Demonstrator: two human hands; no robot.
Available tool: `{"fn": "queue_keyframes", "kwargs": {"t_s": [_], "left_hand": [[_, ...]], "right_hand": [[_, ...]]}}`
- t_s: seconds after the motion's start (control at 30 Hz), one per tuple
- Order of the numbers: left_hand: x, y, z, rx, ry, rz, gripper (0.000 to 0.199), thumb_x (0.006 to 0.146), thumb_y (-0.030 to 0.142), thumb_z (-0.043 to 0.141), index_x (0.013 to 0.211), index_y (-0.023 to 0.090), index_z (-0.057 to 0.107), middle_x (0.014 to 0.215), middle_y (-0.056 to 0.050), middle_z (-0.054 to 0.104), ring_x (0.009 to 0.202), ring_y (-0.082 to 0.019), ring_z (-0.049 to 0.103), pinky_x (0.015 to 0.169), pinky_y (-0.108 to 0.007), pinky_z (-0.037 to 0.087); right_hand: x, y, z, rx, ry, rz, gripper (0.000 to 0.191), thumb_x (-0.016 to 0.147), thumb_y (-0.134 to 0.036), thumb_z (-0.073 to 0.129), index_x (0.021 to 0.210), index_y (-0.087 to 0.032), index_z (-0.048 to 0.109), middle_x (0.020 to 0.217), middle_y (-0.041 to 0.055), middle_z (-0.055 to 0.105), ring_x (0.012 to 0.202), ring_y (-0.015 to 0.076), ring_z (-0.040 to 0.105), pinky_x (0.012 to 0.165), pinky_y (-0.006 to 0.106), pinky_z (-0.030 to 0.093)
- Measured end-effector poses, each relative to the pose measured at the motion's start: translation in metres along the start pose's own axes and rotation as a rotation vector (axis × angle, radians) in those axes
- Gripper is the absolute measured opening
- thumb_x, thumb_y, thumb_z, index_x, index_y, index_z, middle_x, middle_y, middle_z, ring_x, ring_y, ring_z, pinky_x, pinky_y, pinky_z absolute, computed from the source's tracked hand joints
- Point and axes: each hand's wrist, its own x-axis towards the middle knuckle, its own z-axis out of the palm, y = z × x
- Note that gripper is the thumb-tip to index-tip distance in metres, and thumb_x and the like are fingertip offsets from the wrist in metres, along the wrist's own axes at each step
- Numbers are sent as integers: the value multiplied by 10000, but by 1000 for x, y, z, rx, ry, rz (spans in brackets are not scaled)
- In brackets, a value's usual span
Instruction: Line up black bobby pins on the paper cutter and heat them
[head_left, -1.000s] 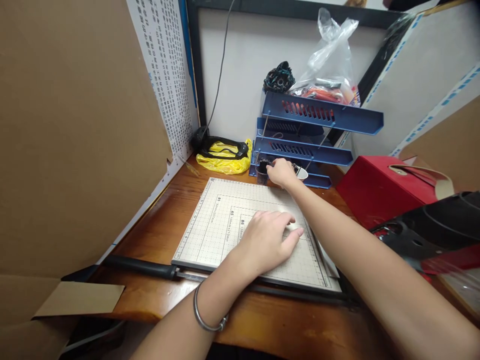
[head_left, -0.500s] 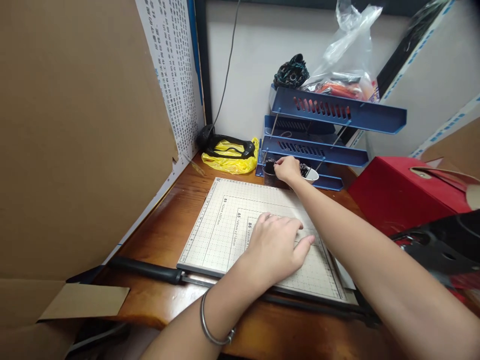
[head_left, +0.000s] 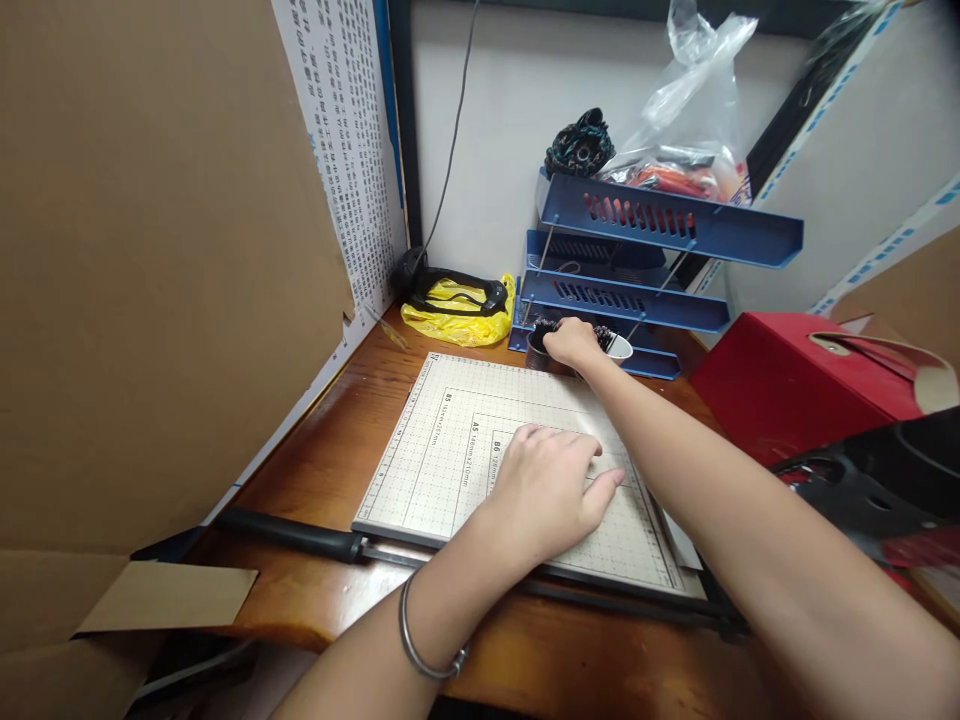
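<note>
My left hand point(head_left: 551, 490) lies palm down on the cream gridded board of a paper cutter point(head_left: 420, 470). Its fingers are spread loosely and hold nothing. Stretched out to the back of the table, my right hand point(head_left: 571, 345) is at a dark cup point(head_left: 537, 357) filled with small black pieces point(head_left: 546, 328). The fingers are drawn together at the cup's mouth, and whatever is between them is too small to make out. Just to the right stands a white cup point(head_left: 619, 348), also with black pieces in it, partly hidden by my hand.
The cutter's black handle point(head_left: 292, 535) extends left along the front edge. A yellow plastic bag point(head_left: 457, 328) lies under a black frame at the back. Behind the cups stands a blue tiered rack point(head_left: 667, 220). A red box point(head_left: 795, 390) is on the right; cardboard point(head_left: 150, 280) walls the left.
My right hand has dipped slightly into the dark cup, its fingertips now among the black pieces. My left hand stays on the board. The view has shifted slightly.
</note>
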Motion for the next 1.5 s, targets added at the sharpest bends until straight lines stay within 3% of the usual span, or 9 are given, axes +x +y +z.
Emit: {"fn": "queue_keyframes", "kwargs": {"t_s": [0.37, 0.53, 0.63, 0.73, 0.8, 0.87, 1.0, 1.3, 1.5], "left_hand": [[-1, 0, -2, 19, -21, 5, 292, 1015, 428, 565, 1024, 173, 707, 1052, -86, 770, 1051, -335, 703, 922, -498, 544], [-1, -2, -3, -32, 39, 3, 222, 1012, 372, 577, 1076, 188, 685, 1096, -70, 746, 1049, -294, 688, 931, -463, 549], [1, -6, -5, -78, 182, -33, 147, 996, 320, 595, 1036, 190, 652, 1101, -77, 702, 1034, -272, 670, 913, -438, 557], [5, -16, -9, -110, 435, -142, 166, 960, 311, 650, 1050, 178, 612, 1096, -104, 668, 1050, -288, 657, 934, -470, 555], [8, -26, -13, -144, 603, -213, 364, 917, 326, 716, 1210, 164, 572, 1228, -151, 652, 1159, -326, 635, 992, -520, 534], [10, -36, -16, -223, 663, -251, 633, 882, 360, 766, 1406, 165, 470, 1423, -202, 580, 1304, -369, 576, 1062, -573, 495], [12, -45, -19, -448, 590, -237, 906, 822, 415, 828, 1555, 216, 333, 1560, -209, 502, 1413, -397, 514, 1096, -600, 475], [7, -30, -11, -596, 380, -117, 662, 804, 271, 814, 1399, 245, 525, 1313, -97, 700, 1156, -294, 686, 972, -472, 565], [6, -26, -14, -670, 219, -141, 831, 775, 214, 798, 1519, 216, 427, 1455, -137, 609, 1267, -313, 626, 1080, -503, 499]], "right_hand": [[-7, 8, 6, 163, 67, -24, 532, 670, -47, 657, 1193, -81, 751, 1074, 194, 786, 1093, 338, 731, 1022, 400, 538], [-20, 1, -2, 290, 123, -82, 522, 663, -35, 618, 1162, -91, 759, 929, 134, 792, 1042, 307, 736, 1051, 391, 505], [-32, -3, -13, 388, 156, -136, 501, 695, -44, 590, 1165, -104, 753, 721, 54, 741, 942, 279, 752, 1014, 380, 523], [-48, -6, -28, 499, 184, -180, 486, 729, -61, 569, 1183, -113, 734, 591, -15, 659, 797, 241, 754, 929, 360, 560], [-61, -9, -40, 566, 189, -200, 468, 740, -71, 562, 1175, -120, 728, 552, -45, 614, 706, 219, 741, 861, 350, 578], [-77, -12, -51, 656, 164, -215, 456, 734, -73, 561, 1159, -122, 722, 518, -73, 564, 615, 202, 715, 755, 336, 587], [-114, -16, -65, 916, 47, -209, 413, 669, -64, 594, 1057, -126, 724, 478, -108, 489, 495, 174, 640, 603, 320, 551], [-160, 17, -65, 897, -126, -242, 358, 738, -223, 686, 1086, -147, 721, 531, -114, 454, 496, 129, 568, 585, 310, 491], [-167, 37, -67, 764, -82, -278, 323, 789, -341, 757, 1055, -174, 683, 555, -118, 342, 498, 89, 365, 514, 276, 323]]}}
